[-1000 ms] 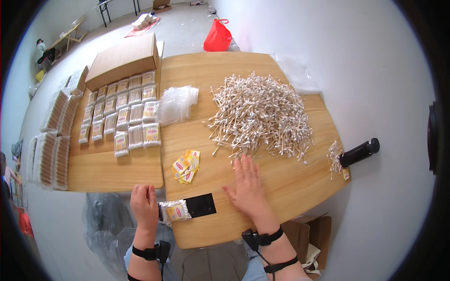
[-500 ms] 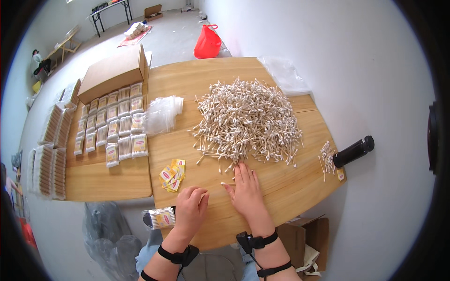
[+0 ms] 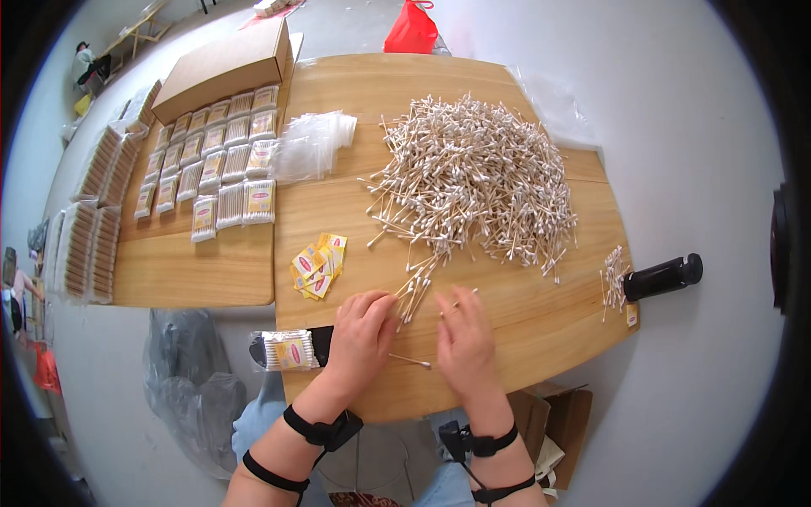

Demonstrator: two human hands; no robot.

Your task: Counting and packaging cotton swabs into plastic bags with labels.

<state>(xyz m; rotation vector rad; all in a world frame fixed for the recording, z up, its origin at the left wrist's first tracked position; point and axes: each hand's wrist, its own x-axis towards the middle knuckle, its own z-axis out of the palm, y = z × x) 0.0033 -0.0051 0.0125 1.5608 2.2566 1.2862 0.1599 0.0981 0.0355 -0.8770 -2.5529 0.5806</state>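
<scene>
Yellow cards (image 3: 319, 268) between left hand (image 3: 361, 336) and stacked clear bags (image 3: 308, 150).

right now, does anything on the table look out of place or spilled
Mildly, yes: a small clump of cotton swabs lies by the black cylinder at the right edge of the table, apart from the main pile. A single swab lies alone just right of the left hand, as if strayed.
</scene>
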